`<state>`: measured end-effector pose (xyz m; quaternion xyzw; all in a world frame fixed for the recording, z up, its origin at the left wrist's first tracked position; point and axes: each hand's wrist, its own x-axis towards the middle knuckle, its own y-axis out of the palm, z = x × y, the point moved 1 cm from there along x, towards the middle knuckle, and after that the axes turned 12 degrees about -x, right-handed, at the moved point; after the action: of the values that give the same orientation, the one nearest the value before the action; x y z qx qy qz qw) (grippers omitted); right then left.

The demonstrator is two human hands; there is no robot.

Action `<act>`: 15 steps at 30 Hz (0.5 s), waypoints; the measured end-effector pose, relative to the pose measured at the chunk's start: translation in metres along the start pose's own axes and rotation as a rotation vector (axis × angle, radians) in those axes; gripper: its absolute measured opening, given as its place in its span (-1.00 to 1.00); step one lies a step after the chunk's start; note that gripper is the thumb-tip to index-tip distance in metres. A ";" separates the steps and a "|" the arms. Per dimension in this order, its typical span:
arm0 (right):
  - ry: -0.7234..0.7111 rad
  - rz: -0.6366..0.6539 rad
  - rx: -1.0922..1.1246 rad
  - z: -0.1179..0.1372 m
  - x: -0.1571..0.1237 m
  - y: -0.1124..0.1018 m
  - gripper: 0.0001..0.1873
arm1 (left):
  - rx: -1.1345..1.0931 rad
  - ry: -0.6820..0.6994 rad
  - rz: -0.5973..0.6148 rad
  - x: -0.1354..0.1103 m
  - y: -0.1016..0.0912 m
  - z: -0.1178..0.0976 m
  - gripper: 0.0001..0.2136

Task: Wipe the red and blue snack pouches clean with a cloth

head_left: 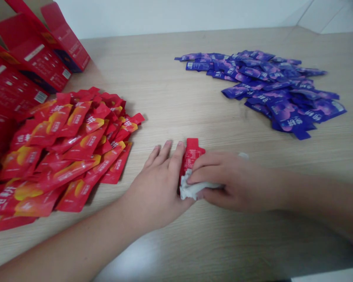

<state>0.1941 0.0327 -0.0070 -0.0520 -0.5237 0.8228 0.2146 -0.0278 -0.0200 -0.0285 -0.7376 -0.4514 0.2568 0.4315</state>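
Observation:
A single red sachet [191, 155] lies on the table between my hands, its printed text side up and its narrow neck pointing away from me. My left hand [160, 188] rests flat along the sachet's left edge with the fingers stretched out. In my right hand [229, 180] is a crumpled white tissue [191, 188], pressed onto the sachet's lower part. The tissue and fingers hide that lower part. To the left of my left hand lies a heap of red sachets [76, 145] with yellow-orange patterns.
Several open red boxes [32, 62] stand at the left behind the red heap. A pile of purple sachets [270, 86] spreads over the back right of the wooden table [153, 78]. A white wall [179, 15] borders the table's far edge.

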 end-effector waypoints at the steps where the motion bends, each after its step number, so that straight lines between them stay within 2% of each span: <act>1: -0.002 0.048 -0.005 0.003 0.001 0.001 -0.86 | 0.009 0.003 0.003 0.000 -0.001 0.000 0.11; 5: -0.001 0.089 -0.054 0.006 0.004 0.008 -0.88 | 0.038 0.053 0.018 0.000 -0.003 0.001 0.27; 10: 0.046 0.015 -0.168 0.001 0.003 0.009 -0.85 | 0.029 0.081 0.003 0.000 -0.003 0.002 0.13; 15: 0.154 -0.077 -0.288 -0.024 0.007 0.003 -0.81 | -0.024 0.034 0.012 0.001 -0.006 0.001 0.13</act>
<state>0.1940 0.0551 -0.0197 -0.1250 -0.6198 0.7239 0.2760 -0.0309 -0.0177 -0.0239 -0.7496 -0.4428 0.2413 0.4288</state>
